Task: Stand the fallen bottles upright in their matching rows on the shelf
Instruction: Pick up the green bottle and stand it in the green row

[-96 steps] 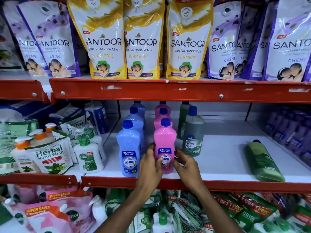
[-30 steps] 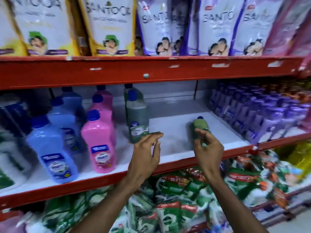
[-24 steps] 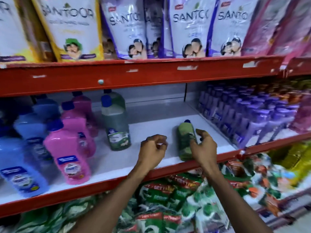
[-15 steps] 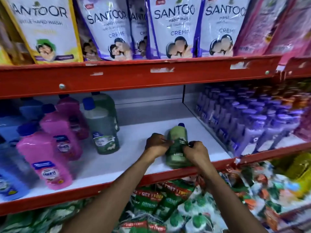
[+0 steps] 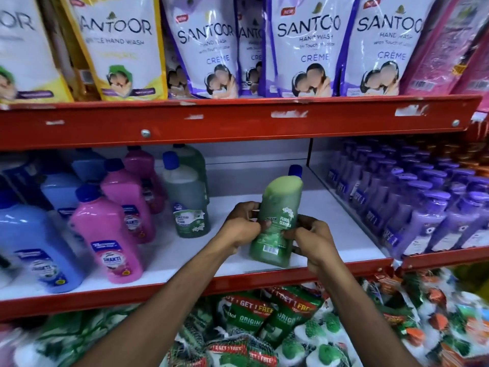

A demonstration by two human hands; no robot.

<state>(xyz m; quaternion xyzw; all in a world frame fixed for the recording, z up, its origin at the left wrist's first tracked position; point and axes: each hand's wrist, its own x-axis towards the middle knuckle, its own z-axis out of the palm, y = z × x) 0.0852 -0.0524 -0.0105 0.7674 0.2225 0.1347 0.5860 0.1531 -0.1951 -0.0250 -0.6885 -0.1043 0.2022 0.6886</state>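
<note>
A green floor-cleaner bottle (image 5: pixel 277 213) with a blue cap is tilted up off the white shelf (image 5: pixel 330 247), its base near the front edge and its cap pointing away. My left hand (image 5: pixel 242 226) grips its left side and my right hand (image 5: pixel 311 235) grips its right side. To the left stand two upright dark green bottles (image 5: pixel 189 205) in a row, beside a pink row (image 5: pixel 111 229) and a blue row (image 5: pixel 34 242).
A red shelf lip (image 5: pixel 185 290) runs along the front edge. Purple bottles (image 5: pixel 412 207) fill the section to the right behind a low divider. Hand-wash pouches (image 5: pixel 304 46) stand on the shelf above. Netted green soap packs (image 5: pixel 264 324) lie below.
My view swung right from the pink bottle. Both hands reached the fallen green bottle, closed on it and lifted its cap end up from lying flat.
</note>
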